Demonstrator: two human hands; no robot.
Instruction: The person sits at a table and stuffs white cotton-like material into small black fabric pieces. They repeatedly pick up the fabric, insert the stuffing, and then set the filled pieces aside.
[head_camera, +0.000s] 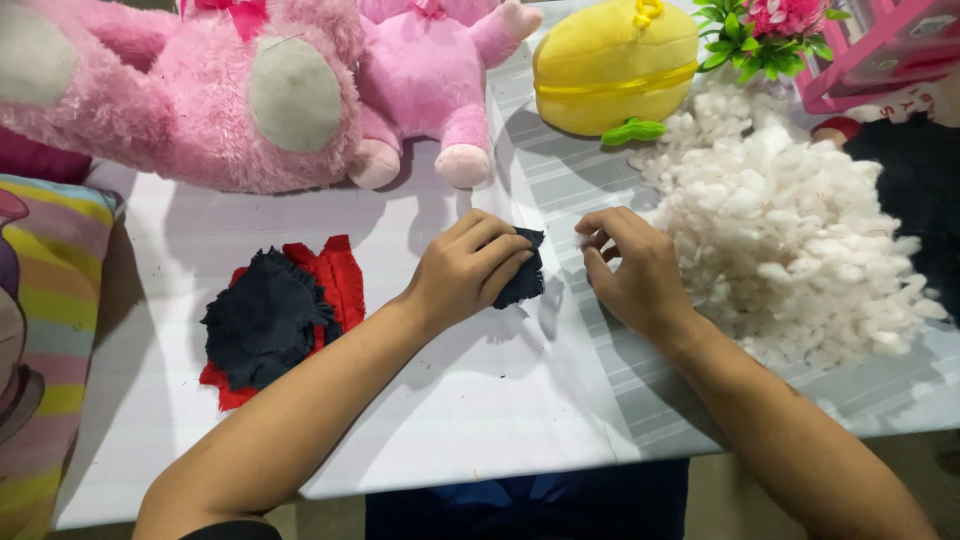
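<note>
My left hand (468, 268) grips a small piece of dark navy fabric (525, 275) against the white table (470, 400). Just to its right, my right hand (628, 268) hovers with its fingers curled and pinched together; I cannot tell whether anything is between them. It sits at the left edge of a big heap of white stuffing fluff (790, 230). A stack of dark navy and red fabric pieces (275, 315) lies on the table to the left of my left forearm.
Two pink plush toys (240, 90) (430, 80) and a yellow plush (612, 65) line the far edge. A green plant with pink flowers (760, 30) and a pink box (880, 50) stand far right. A striped cushion (45, 330) lies at the left.
</note>
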